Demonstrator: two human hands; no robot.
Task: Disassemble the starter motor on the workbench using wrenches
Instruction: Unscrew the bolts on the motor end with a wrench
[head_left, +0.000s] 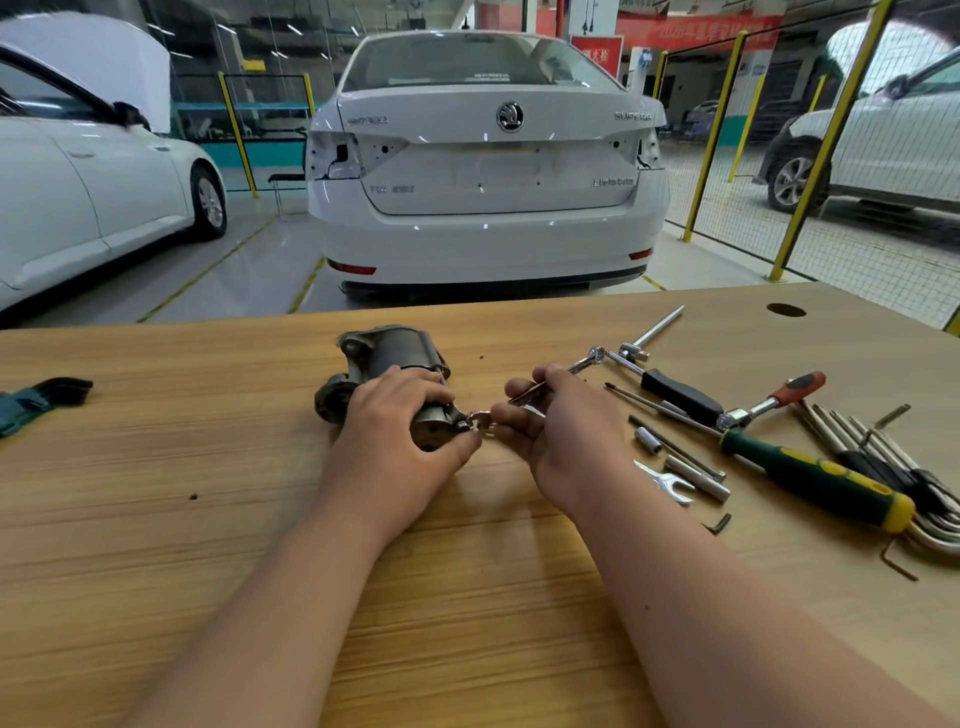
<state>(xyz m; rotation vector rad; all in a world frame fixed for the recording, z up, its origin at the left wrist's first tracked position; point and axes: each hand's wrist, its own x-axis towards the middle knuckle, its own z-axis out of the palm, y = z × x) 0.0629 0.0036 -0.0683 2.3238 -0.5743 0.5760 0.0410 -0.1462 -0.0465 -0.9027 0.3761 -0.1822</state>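
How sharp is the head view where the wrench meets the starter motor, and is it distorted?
Head view: the wrench at the starter motor is slightly blurred; the wide lens curves the edge of the workbench and leans the yellow posts; small glints on the white car.

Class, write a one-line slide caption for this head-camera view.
Left hand steadies the starter motor on the workbench while the right hand holds an open-end wrench at its near end.

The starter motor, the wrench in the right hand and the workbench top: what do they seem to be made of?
The starter motor: dull grey metal, probably cast, matte and grimy. The wrench: bright steel, likely chromed, judging by its glints. The workbench top: pale wood grain, possibly laminate, since the streaks run very evenly.
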